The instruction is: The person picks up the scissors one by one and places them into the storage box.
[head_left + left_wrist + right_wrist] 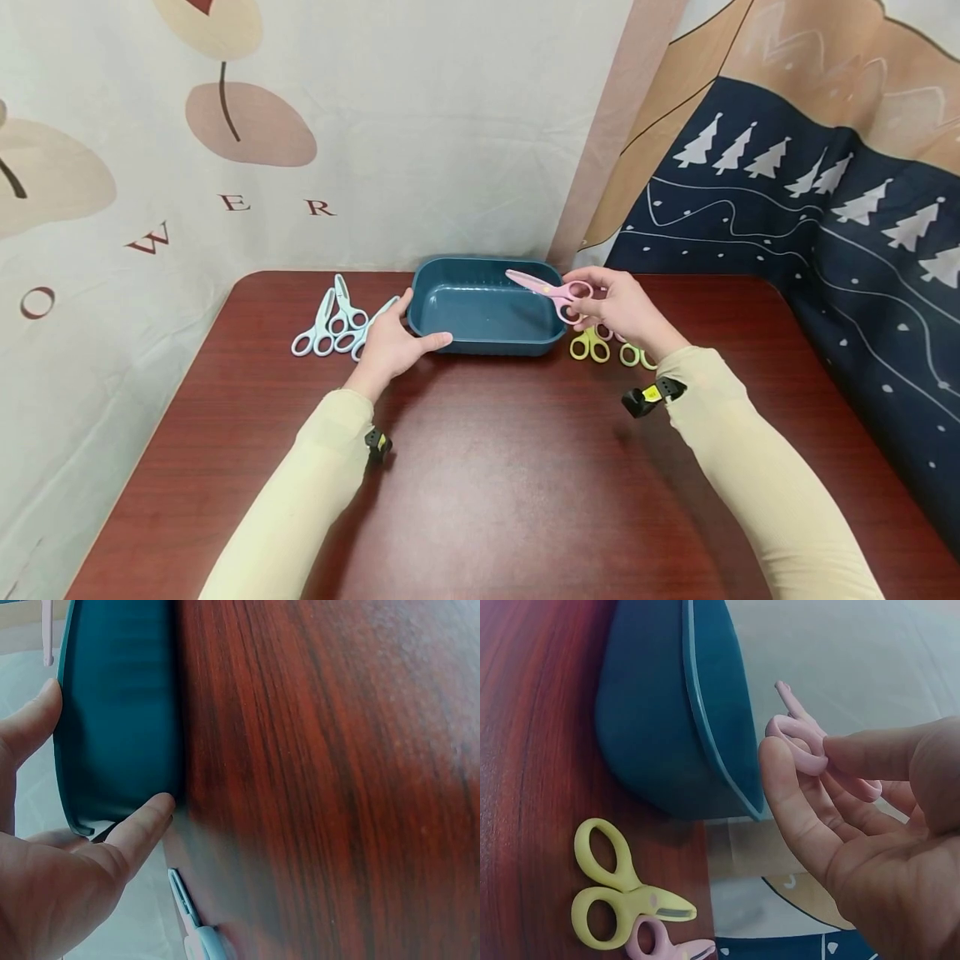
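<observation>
An empty teal bin (pixel 487 346) stands at the table's back edge. My left hand (pixel 393 343) touches its left end, thumb at the rim and fingers along the side; the left wrist view shows this hand (pixel 67 877) against the bin wall (pixel 120 712). Above the bin's right end, my right hand (pixel 618 308) pinches pink scissors (pixel 551 290) by the handle loops, blades pointing left over the bin. In the right wrist view, thumb and fingers of the hand (pixel 885 847) hold the pink loops (pixel 802 750) beside the bin rim (pixel 705 727).
Several light blue scissors (pixel 324 325) lie left of the bin, partly behind my left hand. On the right lie yellow scissors (pixel 590 344), green scissors (pixel 632 355) and another pink pair (pixel 652 937). Printed cloth (pixel 450 125) hangs behind the dark red table (pixel 510 483).
</observation>
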The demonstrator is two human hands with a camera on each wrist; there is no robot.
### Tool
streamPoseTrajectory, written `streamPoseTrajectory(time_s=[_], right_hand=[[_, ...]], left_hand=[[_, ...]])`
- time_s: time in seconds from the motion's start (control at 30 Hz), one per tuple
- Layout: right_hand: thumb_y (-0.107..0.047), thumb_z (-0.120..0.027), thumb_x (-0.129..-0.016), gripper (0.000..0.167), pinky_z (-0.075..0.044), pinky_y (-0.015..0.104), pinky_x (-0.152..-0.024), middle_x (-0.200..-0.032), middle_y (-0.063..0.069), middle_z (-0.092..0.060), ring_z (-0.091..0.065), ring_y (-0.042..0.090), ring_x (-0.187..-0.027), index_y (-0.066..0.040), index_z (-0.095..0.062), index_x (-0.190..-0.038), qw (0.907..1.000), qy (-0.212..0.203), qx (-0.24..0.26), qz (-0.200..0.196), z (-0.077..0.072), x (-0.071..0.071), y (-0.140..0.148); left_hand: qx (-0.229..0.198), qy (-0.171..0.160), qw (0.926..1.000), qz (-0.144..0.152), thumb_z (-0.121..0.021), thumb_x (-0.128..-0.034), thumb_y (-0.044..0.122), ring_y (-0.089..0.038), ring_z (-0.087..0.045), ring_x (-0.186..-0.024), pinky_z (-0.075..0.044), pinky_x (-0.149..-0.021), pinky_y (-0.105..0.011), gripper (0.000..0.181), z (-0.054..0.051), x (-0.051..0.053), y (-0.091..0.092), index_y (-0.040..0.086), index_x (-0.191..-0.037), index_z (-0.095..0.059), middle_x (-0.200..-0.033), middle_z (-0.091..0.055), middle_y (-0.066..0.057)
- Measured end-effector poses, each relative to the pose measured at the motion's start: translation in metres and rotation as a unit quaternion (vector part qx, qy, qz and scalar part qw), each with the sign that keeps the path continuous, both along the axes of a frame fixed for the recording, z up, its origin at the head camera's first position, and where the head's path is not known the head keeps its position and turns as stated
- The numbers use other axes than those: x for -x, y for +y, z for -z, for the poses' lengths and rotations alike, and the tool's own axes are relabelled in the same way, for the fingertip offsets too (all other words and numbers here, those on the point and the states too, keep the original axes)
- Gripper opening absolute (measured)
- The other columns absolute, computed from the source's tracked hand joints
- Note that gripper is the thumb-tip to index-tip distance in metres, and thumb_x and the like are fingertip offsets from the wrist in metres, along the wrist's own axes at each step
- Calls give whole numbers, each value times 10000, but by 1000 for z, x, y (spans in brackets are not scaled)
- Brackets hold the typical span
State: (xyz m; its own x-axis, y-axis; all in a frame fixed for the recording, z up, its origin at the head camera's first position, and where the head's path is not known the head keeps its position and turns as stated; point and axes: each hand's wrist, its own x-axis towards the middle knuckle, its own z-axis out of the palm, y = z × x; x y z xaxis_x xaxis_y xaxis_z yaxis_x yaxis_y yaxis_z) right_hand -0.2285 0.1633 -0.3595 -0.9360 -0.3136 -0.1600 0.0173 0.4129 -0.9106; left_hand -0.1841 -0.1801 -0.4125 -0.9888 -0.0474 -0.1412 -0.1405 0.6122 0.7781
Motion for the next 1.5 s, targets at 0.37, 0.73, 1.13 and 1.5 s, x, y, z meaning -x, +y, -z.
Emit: streamPoseTrajectory(time_s=[0.37,0.73,1.13,1.5], right_hand=[[4,-631,-999,424,-549,215,-560,-1188,237,-655,-731,179,-757,14,-571,-1419,9998,8,22,-200,-1,3,-8],[-67,-641,-1012,426,-306,252,-400,-1120,176,-711,-748,190,-749,-70,-587,-1434,9991,-51,-328,-251,-2,7,-11],[23,-628,-993,442,-621,279,-686,-1218,234,-657,-717,195,-811,6,-571,-1430,9992,-15,-61,-391,1,12,-21],[16,-632,-991,419,-636,341,-743,-1256,212,-645,-664,273,-891,-24,-603,-1407,9985,-66,-193,-515,-3,17,-30]], left_hand=[[31,3,10000,-7,-846,-856,390,-349,-414,-1467,-406,-1165,-498,1078,0,1,0,94,-1659,-190,-1618,-383,-226],[193,4,9998,38,-826,-877,403,-360,-412,-1468,-403,-1166,-509,1067,1,1,0,84,-1660,-174,-1641,-346,-218],[271,1,9996,36,-816,-887,401,-363,-399,-1476,-392,-1175,-512,1058,0,1,1,61,-1655,-172,-1656,-323,-210],[310,-36,9995,59,-810,-886,428,-373,-361,-1499,-377,-1184,-522,1065,0,1,2,60,-1655,-170,-1666,-299,-210]])
